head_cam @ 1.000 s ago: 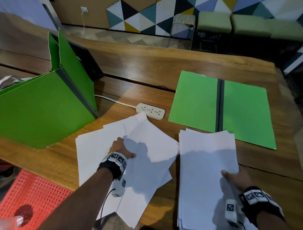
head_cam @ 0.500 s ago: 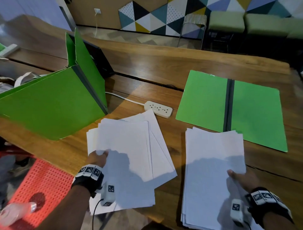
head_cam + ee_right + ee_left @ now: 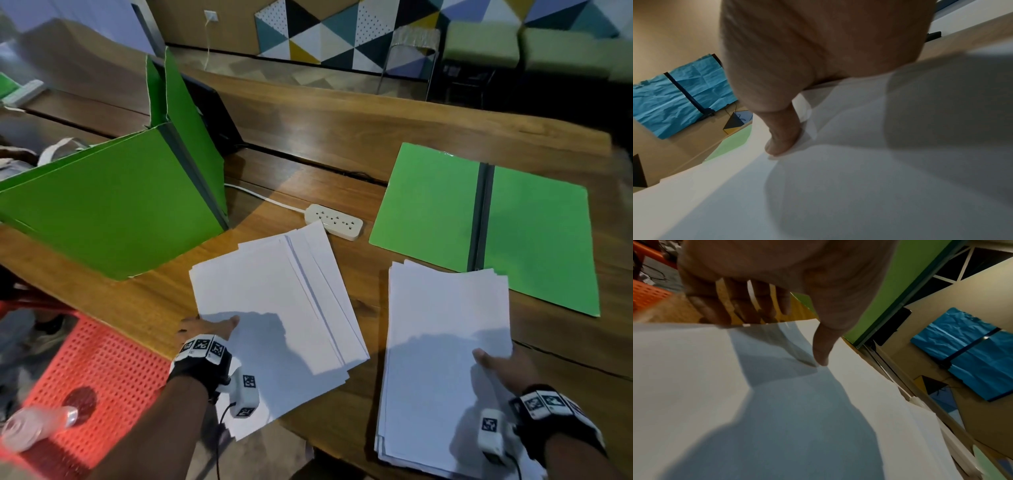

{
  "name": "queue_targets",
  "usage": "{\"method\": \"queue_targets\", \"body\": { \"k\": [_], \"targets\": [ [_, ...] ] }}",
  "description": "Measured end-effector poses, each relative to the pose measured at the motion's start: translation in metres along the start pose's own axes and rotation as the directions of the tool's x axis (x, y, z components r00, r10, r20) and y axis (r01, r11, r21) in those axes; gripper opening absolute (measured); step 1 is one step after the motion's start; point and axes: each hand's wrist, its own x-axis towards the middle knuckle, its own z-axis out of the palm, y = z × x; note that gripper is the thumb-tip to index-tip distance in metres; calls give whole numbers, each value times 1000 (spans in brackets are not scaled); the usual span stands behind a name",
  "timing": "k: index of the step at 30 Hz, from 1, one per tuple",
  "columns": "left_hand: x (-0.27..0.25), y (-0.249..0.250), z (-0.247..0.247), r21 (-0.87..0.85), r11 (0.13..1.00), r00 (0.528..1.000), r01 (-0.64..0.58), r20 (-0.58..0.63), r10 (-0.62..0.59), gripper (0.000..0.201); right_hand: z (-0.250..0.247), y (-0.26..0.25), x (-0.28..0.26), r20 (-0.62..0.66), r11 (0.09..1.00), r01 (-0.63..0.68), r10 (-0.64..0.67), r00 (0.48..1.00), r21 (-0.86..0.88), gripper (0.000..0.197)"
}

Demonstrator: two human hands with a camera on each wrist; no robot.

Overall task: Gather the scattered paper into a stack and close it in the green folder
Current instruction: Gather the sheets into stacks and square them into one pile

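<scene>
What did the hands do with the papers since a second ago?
The left hand slid from the middle of the left papers to their near-left edge and took hold, thumb on top; those fanned sheets were squared into a tidier pile. The right hand kept holding the right stack. The open folder stayed flat on the table.

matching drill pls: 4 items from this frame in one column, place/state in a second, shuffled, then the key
1. left hand
2. right hand
3. green folder
4. power strip

A. lies open and flat on the table
B. grips the fanned paper pile
C. between the standing green board and the folder
D. holds the neater paper stack

Pairs: 1-B, 2-D, 3-A, 4-C
</scene>
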Motion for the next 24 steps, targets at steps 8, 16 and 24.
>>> {"method": "queue_targets", "body": {
  "k": [8,16,24],
  "targets": [
    [48,27,54,-114,993,998,-34,43,39,139,-1,-2,-2,5,1000,19,-19,1000,12,37],
    [-54,77,29,31,1000,1000,-2,5,2,123,-2,-6,-5,0,998,54,-54,999,20,30],
    [28,104,79,25,995,981,-93,171,88,121,1,-1,2,-24,999,13,-12,1000,50,37]
  ]
}}
